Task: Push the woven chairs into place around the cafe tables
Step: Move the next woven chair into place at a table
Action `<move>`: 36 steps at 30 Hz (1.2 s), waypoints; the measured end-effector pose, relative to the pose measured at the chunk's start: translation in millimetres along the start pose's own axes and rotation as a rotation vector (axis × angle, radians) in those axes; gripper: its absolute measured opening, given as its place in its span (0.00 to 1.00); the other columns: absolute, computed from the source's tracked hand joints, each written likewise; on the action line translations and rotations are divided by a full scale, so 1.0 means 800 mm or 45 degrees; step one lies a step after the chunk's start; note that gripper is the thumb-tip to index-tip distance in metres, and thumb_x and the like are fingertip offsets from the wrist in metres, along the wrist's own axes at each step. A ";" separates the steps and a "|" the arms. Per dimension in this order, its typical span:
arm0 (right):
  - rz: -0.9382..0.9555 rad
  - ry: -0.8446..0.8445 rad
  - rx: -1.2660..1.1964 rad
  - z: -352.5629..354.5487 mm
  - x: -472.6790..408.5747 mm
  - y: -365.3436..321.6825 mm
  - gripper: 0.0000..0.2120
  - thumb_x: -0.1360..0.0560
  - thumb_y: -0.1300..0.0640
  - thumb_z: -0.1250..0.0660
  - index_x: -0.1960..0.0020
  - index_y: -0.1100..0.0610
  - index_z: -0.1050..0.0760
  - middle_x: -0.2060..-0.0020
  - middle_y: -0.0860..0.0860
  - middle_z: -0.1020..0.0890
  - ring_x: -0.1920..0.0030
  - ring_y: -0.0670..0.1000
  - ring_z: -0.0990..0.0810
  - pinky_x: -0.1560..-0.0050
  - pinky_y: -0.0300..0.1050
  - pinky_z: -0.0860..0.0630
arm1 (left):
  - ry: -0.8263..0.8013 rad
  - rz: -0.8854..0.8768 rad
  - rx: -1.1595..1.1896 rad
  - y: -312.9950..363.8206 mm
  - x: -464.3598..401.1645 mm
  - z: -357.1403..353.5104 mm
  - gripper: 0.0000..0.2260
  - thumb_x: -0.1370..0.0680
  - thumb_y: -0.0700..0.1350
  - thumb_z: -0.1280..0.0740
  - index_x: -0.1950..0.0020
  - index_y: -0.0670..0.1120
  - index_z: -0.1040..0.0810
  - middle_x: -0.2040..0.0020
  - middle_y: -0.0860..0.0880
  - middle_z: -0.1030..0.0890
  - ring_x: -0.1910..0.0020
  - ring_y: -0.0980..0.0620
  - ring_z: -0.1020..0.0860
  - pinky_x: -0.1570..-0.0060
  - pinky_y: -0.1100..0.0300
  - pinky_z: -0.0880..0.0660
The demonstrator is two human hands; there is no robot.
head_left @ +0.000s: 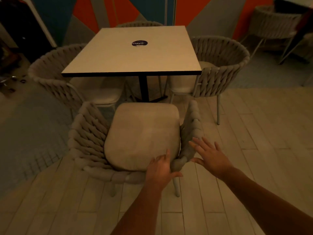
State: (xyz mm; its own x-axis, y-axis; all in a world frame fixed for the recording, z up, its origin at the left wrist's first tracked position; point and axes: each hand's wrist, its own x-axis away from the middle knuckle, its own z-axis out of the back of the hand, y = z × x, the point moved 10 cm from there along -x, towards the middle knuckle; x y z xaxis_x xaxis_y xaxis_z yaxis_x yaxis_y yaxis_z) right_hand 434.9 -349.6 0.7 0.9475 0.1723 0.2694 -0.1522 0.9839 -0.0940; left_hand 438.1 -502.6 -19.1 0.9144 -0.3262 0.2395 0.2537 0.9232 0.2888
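Woven chair (118, 133) legs mostly hidden.

A round dark sticker (139, 43) with pale lettering is seen on the far half of the square top. The floor is laid with pale plank tiles (245, 133) at near and right, and a grey gridded patch (32, 133) is seen at left. The far wall (194, 12) is painted in orange, grey and blue shapes. Dark, blurred clutter (10, 82) is seen at far left.
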 end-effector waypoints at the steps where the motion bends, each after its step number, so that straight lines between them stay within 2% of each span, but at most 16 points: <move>1: 0.029 -0.001 0.007 0.002 -0.004 0.005 0.33 0.23 0.36 0.48 0.23 0.43 0.56 0.22 0.43 0.55 0.23 0.52 0.57 0.26 0.62 0.52 | 0.023 0.026 0.001 0.004 -0.002 0.003 0.46 0.29 0.66 0.34 0.23 0.44 0.53 0.32 0.43 0.29 0.33 0.46 0.31 0.34 0.52 0.37; 10: 0.239 -0.091 0.027 -0.021 -0.020 0.025 0.33 0.22 0.39 0.46 0.23 0.45 0.57 0.22 0.44 0.56 0.23 0.52 0.59 0.26 0.61 0.53 | 0.063 0.270 0.040 0.013 0.001 -0.016 0.46 0.29 0.65 0.34 0.22 0.46 0.55 0.32 0.44 0.28 0.34 0.45 0.30 0.37 0.53 0.34; 17: 0.276 -0.066 0.089 -0.031 -0.034 0.010 0.33 0.23 0.38 0.45 0.23 0.45 0.54 0.22 0.43 0.53 0.23 0.54 0.57 0.26 0.62 0.51 | 0.006 0.370 0.062 -0.007 0.011 -0.032 0.43 0.26 0.60 0.34 0.22 0.46 0.55 0.34 0.43 0.27 0.36 0.44 0.29 0.42 0.52 0.31; 25: 0.236 -0.049 0.067 -0.028 -0.046 0.009 0.28 0.23 0.40 0.44 0.25 0.40 0.46 0.23 0.43 0.48 0.23 0.52 0.54 0.27 0.62 0.49 | -0.073 0.366 0.061 -0.008 0.003 -0.036 0.39 0.24 0.57 0.35 0.22 0.46 0.54 0.34 0.41 0.27 0.36 0.42 0.28 0.43 0.50 0.30; 31: 0.195 -0.031 0.052 -0.032 -0.053 0.015 0.25 0.21 0.46 0.43 0.25 0.42 0.45 0.23 0.44 0.50 0.22 0.53 0.56 0.26 0.63 0.52 | -0.024 0.349 0.015 -0.001 -0.004 -0.028 0.40 0.24 0.59 0.36 0.22 0.47 0.56 0.37 0.42 0.24 0.39 0.42 0.25 0.46 0.50 0.28; 36: 0.185 -0.034 0.009 -0.027 -0.073 0.032 0.25 0.21 0.47 0.42 0.25 0.43 0.44 0.23 0.44 0.52 0.22 0.53 0.57 0.26 0.60 0.50 | -0.003 0.344 0.048 0.009 -0.027 -0.025 0.41 0.24 0.58 0.35 0.22 0.47 0.57 0.37 0.42 0.24 0.39 0.42 0.25 0.46 0.50 0.28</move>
State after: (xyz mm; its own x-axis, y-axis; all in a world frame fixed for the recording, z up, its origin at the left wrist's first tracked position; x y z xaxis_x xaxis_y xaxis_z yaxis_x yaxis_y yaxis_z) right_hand 381.9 -335.3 -38.5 0.9076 0.3142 0.2786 -0.2894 0.9487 -0.1271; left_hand 426.9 -484.7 -41.1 0.9466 -0.0696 0.3149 -0.0114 0.9686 0.2483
